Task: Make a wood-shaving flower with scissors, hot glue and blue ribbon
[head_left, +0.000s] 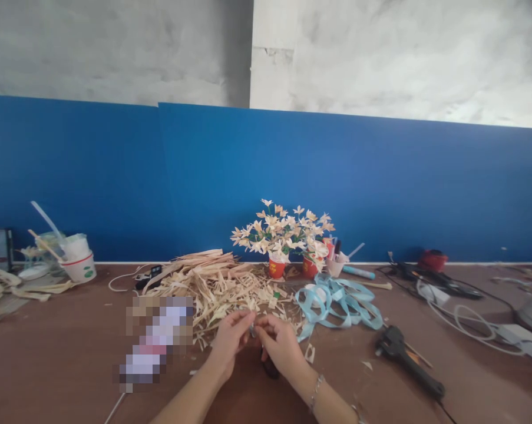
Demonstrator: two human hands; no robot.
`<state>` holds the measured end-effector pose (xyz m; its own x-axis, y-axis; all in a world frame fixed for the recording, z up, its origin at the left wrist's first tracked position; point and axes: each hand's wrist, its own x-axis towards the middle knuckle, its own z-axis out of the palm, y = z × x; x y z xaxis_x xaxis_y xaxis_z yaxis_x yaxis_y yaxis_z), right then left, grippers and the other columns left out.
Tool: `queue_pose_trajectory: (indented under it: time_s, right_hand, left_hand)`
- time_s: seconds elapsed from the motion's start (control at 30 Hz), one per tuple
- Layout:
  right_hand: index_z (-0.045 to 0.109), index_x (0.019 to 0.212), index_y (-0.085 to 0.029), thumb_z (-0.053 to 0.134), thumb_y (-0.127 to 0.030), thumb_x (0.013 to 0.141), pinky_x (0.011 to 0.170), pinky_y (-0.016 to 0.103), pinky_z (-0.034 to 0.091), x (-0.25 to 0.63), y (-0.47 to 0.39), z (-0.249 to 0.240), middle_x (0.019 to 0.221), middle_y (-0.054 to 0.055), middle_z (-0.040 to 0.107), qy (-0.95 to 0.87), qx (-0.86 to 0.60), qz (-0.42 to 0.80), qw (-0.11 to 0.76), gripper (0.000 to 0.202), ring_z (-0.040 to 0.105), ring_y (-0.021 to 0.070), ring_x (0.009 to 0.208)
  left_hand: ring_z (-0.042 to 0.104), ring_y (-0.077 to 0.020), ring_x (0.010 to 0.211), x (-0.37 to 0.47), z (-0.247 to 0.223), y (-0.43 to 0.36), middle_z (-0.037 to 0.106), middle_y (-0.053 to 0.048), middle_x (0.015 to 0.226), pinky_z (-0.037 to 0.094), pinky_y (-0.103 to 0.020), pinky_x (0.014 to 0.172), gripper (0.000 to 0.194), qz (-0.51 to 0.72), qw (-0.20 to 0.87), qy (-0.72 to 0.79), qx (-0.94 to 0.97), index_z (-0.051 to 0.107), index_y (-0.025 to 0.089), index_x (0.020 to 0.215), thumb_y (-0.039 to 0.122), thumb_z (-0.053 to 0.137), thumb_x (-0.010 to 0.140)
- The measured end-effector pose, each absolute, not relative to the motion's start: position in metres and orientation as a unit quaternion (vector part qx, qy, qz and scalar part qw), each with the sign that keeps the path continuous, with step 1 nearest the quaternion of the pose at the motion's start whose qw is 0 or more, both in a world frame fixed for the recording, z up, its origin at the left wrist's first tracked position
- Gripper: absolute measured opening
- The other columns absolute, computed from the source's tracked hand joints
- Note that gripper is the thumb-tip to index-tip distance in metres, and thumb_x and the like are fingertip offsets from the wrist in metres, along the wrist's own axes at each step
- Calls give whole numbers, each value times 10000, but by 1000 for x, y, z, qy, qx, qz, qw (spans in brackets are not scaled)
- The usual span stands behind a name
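Over the front middle of the table, my left hand (231, 341) and my right hand (282, 343) meet at the fingertips. Both are closed in a pinch on something pale, too small to make out. A black loop, like the handle of a pair of scissors (271, 368), shows beneath my right palm, with a greyish glint between the hands. Just behind them spreads a heap of pale dried husk strips (230, 288). Pale handmade flowers (283, 229) stand beyond in a red cup (276, 268) and a second red cup (310, 268).
Light blue ribbon (336, 300) lies tangled right of the heap. A black glue gun (407, 359) rests farther right, near white cables (464, 321). A pixelated phone-like object (155, 344) lies left of my hands. A white cup (79, 266) stands far left, before a blue partition (266, 159).
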<state>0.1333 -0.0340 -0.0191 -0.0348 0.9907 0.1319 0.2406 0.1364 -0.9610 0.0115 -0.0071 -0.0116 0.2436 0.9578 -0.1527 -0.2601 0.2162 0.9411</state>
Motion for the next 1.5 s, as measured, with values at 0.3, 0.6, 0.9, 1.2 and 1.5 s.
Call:
queue_pose_trajectory:
  time_s: [0.3, 0.6, 0.9, 1.2, 1.5]
  right_hand:
    - [548, 1014, -178, 556, -289, 736, 644, 271, 476, 141, -32, -20, 962, 78, 614, -594, -523, 260, 553, 299, 579, 165, 722]
    - [588, 668, -155, 537, -365, 743, 503, 233, 398, 145, -26, -16, 530, -11, 546, -580, -532, 372, 491, 228, 502, 127, 511]
    - [536, 700, -177, 493, -441, 739, 482, 261, 369, 190, -10, -16, 541, -3, 500, -508, -609, 241, 559, 270, 452, 146, 504]
    - [615, 795, -172, 555, -406, 703, 385, 235, 352, 190, -12, -16, 490, -17, 544, -526, -592, 318, 522, 259, 465, 120, 386]
    - [600, 969, -170, 472, -545, 778, 390, 191, 380, 181, -18, -3, 812, 85, 675, -437, -455, 548, 549, 439, 622, 161, 603]
  left_hand:
    - [226, -32, 400, 9, -13, -7, 328, 98, 421, 82, -170, 404, 319, 455, 677, 395, 422, 530, 155, 634, 432, 687, 610]
    - [222, -24, 376, 5, -11, -5, 341, 97, 412, 68, -169, 376, 295, 459, 694, 363, 419, 546, 145, 644, 397, 697, 617]
    - [340, -1, 345, -14, 0, 11, 666, -33, 778, 176, -124, 295, 266, 564, 690, 331, 310, 545, 157, 758, 319, 701, 616]
    - [553, -50, 532, -10, -9, 12, 647, -18, 695, 407, -111, 433, 287, 546, 715, 304, 315, 623, 132, 894, 215, 713, 634]
    - [491, -52, 433, 0, -6, 1, 649, -30, 703, 261, -132, 321, 345, 487, 693, 353, 396, 632, 138, 846, 389, 697, 619]
